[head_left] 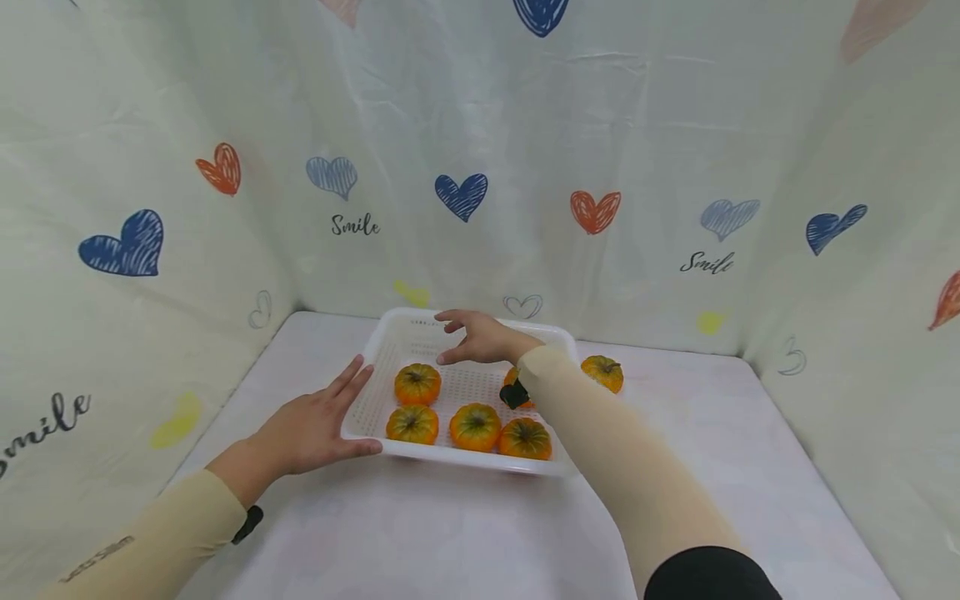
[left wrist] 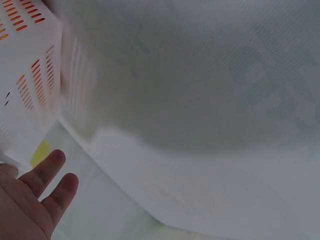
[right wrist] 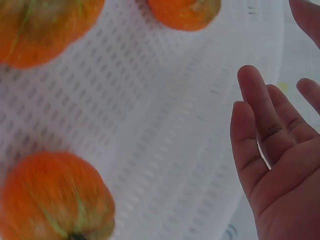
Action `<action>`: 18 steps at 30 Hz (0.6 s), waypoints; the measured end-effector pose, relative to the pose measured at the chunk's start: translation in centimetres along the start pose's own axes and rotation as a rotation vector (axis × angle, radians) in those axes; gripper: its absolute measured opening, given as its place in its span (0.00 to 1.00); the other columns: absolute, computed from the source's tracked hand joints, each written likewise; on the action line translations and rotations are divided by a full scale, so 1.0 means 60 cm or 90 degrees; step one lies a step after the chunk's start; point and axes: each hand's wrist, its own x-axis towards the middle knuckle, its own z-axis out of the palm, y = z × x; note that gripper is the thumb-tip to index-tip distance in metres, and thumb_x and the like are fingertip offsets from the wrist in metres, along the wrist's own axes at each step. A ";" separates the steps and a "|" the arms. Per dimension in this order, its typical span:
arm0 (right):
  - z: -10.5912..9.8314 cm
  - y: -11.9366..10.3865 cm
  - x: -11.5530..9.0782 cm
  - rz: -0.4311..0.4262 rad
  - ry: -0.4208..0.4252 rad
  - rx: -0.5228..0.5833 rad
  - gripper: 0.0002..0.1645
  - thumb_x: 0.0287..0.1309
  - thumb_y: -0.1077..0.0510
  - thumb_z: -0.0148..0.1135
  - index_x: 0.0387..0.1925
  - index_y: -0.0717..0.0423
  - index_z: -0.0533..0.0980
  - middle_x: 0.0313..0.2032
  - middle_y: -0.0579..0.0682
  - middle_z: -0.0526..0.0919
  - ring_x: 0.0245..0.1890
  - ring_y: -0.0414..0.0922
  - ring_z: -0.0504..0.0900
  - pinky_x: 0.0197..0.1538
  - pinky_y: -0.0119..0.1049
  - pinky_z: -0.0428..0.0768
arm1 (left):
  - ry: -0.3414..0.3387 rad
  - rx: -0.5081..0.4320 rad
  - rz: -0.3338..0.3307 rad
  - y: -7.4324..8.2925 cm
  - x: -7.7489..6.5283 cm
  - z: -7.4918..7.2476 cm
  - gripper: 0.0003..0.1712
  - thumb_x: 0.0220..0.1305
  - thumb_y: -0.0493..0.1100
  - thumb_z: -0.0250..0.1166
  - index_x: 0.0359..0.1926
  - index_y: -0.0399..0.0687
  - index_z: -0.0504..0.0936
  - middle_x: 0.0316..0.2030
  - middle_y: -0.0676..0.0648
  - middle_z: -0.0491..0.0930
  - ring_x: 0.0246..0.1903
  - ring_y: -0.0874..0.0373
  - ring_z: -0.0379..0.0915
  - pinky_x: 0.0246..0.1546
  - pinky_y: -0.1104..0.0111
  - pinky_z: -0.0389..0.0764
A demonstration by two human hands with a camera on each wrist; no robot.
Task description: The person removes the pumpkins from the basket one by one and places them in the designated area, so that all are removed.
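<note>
Small orange-and-green pumpkins lie in a white plastic basket: one at the left, several along the front such as the middle pumpkin, and one partly behind the right wrist. My left hand is at the basket's left side, fingers extended, thumb by the front left corner. In the left wrist view two straight fingers show beside the slotted wall. Over the back of the basket hovers my right hand, fingers spread, holding nothing. The right wrist view shows its fingers apart from the pumpkins.
Another pumpkin sits on the white table just outside the basket's right side, partly behind the right forearm. A pale curtain printed with hearts hangs behind and at both sides.
</note>
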 end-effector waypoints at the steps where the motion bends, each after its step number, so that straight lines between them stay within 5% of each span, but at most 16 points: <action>1: 0.007 0.001 0.003 0.001 -0.008 0.004 0.47 0.59 0.49 0.72 0.75 0.45 0.60 0.68 0.58 0.69 0.53 0.48 0.81 0.52 0.38 0.80 | -0.001 -0.001 0.000 0.000 0.000 0.000 0.69 0.50 0.87 0.48 0.80 0.49 0.44 0.79 0.42 0.40 0.57 0.34 0.73 0.53 0.43 0.75; 18: 0.073 0.006 0.034 0.025 -0.105 -0.019 0.45 0.61 0.55 0.70 0.75 0.47 0.61 0.70 0.53 0.67 0.62 0.50 0.74 0.63 0.43 0.71 | 0.001 0.000 0.002 0.002 0.000 -0.001 0.68 0.51 0.86 0.49 0.80 0.49 0.44 0.79 0.42 0.41 0.57 0.34 0.73 0.52 0.43 0.75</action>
